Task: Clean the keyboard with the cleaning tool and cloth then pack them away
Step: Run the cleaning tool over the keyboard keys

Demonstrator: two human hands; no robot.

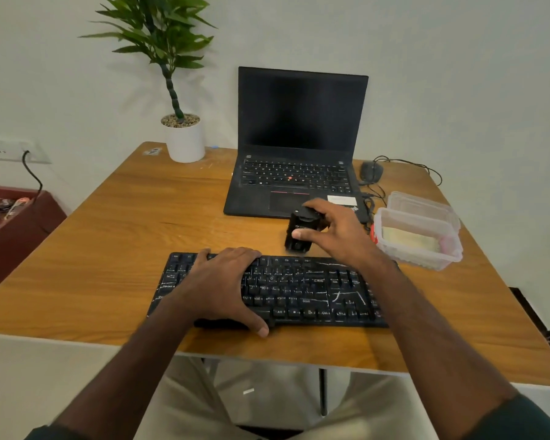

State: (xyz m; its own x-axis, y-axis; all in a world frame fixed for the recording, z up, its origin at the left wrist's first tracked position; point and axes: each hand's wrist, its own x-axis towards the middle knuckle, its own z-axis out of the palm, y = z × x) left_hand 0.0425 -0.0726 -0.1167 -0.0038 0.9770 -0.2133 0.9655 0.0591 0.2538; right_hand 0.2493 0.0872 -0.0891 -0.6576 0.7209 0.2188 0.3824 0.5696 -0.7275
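Note:
A black keyboard [311,290] streaked with white marks lies near the table's front edge. My left hand [223,281] rests flat on its left half, thumb hooked over the front edge. Just behind the keyboard my right hand [334,230] grips a small black cleaning tool [300,231], thumb on its near face and fingers over its top. A pale yellowish cloth [410,241] lies folded inside a clear plastic container [391,249] to the right of the tool.
An open black laptop [296,147] stands behind the tool. The container's clear lid [423,204] lies behind the container. A wired mouse [370,171] sits at the back right, a potted plant [185,134] at the back left. The wooden table [108,249] ends near my lap.

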